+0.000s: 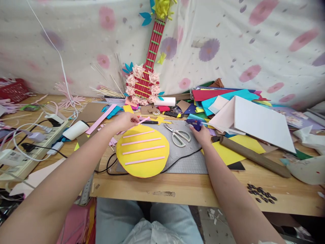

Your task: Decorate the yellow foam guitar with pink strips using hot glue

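Head view: beyond the round yellow disc, left hand pinches pink strip; farther right, right hand grips glue gun.

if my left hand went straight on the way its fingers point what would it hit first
Likely the black pen near the pink strip the left hand holds, though the hand's height is unclear.

The whole back of the scene is now filled by a white, curtain-like sheet, printed with pink and purple flowers and creased by soft folds. In front of it, a long, pale-brown wooden table is seen, its grain exposed along the near edge, where the surface is scuffed. Below, a grey floor is glimpsed, littered with small white scraps. Everything is brightly lit.
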The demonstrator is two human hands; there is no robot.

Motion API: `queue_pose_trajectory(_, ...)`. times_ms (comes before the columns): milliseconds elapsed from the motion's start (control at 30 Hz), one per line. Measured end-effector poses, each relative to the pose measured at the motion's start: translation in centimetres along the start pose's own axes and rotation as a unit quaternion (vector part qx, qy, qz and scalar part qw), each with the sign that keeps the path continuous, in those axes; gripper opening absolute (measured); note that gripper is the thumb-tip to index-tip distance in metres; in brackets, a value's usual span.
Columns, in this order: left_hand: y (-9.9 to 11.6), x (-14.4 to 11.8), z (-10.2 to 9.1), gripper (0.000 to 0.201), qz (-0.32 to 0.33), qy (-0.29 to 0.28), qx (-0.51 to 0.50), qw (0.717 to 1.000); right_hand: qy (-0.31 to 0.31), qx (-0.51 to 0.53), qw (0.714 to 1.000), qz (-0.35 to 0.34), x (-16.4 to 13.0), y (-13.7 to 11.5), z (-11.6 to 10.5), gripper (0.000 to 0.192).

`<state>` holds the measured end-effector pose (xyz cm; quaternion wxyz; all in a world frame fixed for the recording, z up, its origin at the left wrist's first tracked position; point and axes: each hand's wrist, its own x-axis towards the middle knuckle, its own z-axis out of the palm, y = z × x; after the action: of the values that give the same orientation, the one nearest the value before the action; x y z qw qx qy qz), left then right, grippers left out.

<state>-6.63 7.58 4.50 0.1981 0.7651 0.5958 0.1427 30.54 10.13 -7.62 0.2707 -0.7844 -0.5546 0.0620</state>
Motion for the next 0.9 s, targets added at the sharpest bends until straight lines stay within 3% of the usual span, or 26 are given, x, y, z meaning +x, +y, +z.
queue_pose_trajectory(133,0.7,-0.2,-0.1,0.021,0.010,-0.012,0.062,0.998,0.085,-0.064,0.994,-0.005,-1.9,0.5,-1.7,0.050)
queue_pose_trajectory(233,1.1,-0.3,-0.1,0.019,0.001,-0.026,0.084,0.996,-0.012,-0.045,0.999,-0.018,-3.7,-0.3,-3.0,0.037)
queue_pose_trajectory(333,1.4,-0.3,0.0,0.016,-0.010,-0.037,0.095,0.995,-0.114,0.061,0.989,-0.073,-4.9,-3.2,-3.3,0.033)
queue_pose_trajectory(467,0.8,0.0,0.8,0.015,-0.012,-0.029,0.095,0.995,-0.207,0.279,0.924,-0.158,-5.4,-9.0,-1.3,0.030)
queue_pose_trajectory(533,0.3,0.4,1.4,0.015,-0.010,-0.026,0.098,0.995,-0.241,0.363,0.884,-0.168,-5.3,-11.7,0.3,0.029)
queue_pose_trajectory(600,-0.2,0.7,1.9,0.015,-0.003,-0.027,0.104,0.994,-0.254,0.402,0.865,-0.158,-5.2,-13.8,1.9,0.027)
queue_pose_trajectory(733,-0.9,1.2,2.6,0.015,0.021,-0.025,0.109,0.994,-0.277,0.423,0.852,-0.136,-5.0,-15.8,3.7,0.021)
queue_pose_trajectory(900,-1.3,1.7,2.6,0.017,0.023,-0.038,0.131,0.990,-0.274,0.415,0.857,-0.137,-4.9,-16.1,4.2,0.020)
